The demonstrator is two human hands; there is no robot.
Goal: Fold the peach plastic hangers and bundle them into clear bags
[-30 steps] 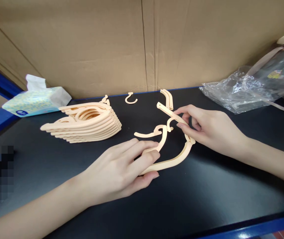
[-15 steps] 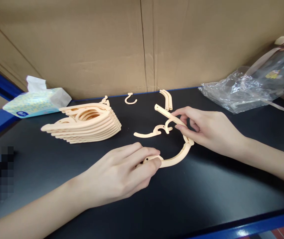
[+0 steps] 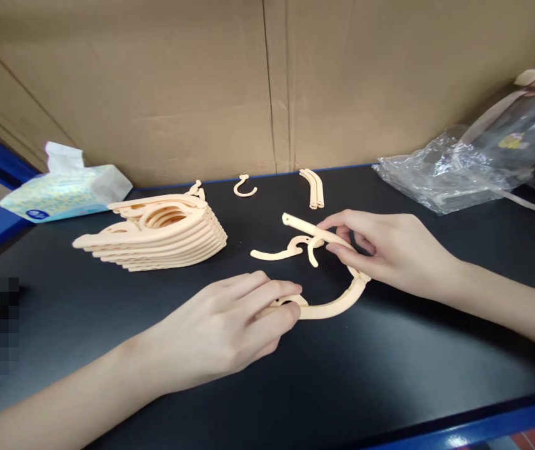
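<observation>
Both hands hold one cream jointed plastic piece (image 3: pixel 335 309), which bends round in a curve at the right. My left hand (image 3: pixel 230 325) grips its lower arm near the left end, fingers closed over it. The upper arm is pinched between thumb and fingers of my right hand (image 3: pixel 380 250), its holed end pointing up and left. A curved part (image 3: pixel 274 255) with a hook-like end lies on the table just behind. Left of the hands stands a stack of similar cream folded pieces (image 3: pixel 169 234).
A tissue pack (image 3: pixel 65 194) sits at the back left of the black table (image 3: pixel 295 394). Near the cardboard wall lie a small hook (image 3: pixel 245 187) and curved strips (image 3: pixel 313 187). Clear plastic wrap (image 3: pixel 440 172) and a transparent bag (image 3: pixel 530 131) are at the right.
The upper arm of the held piece has swung down and left, nearer the lower arm. The joint at the right has shifted slightly right and down.
</observation>
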